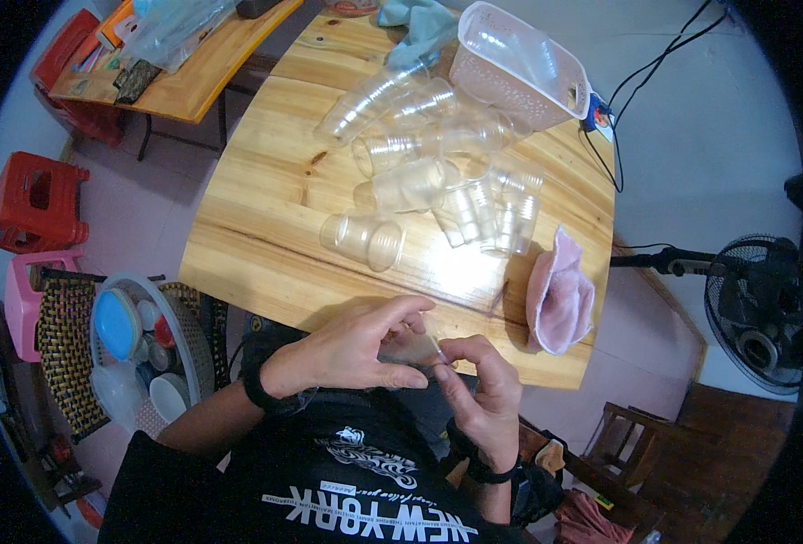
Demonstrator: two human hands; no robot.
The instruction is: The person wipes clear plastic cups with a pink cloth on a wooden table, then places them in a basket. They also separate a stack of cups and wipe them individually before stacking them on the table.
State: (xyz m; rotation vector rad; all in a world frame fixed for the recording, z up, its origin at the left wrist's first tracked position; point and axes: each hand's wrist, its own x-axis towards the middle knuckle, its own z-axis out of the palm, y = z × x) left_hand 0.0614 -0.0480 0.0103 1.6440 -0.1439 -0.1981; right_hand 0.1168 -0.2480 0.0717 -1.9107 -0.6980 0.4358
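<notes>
A clear plastic cup (411,348) is between my hands at the table's near edge, partly hidden by the fingers. My left hand (357,343) curves loosely around its body, thumb below and fingers above. With thumb and forefinger, my right hand (479,391) pinches the cup's rim. Just beyond, a single clear cup (362,239) lies on its side on the wooden table (251,197). Farther back, several more clear cups (408,185) lie on their sides in a loose heap, some nested in stacks.
A pink cloth (561,296) sits crumpled at the right edge. Behind the heap stand a pale pink plastic basket (520,92) holding clear cups and a blue-green cloth (418,30). To the left, a basket of containers (200,353) rests on a woven chair (68,347); a fan (751,313) is at right.
</notes>
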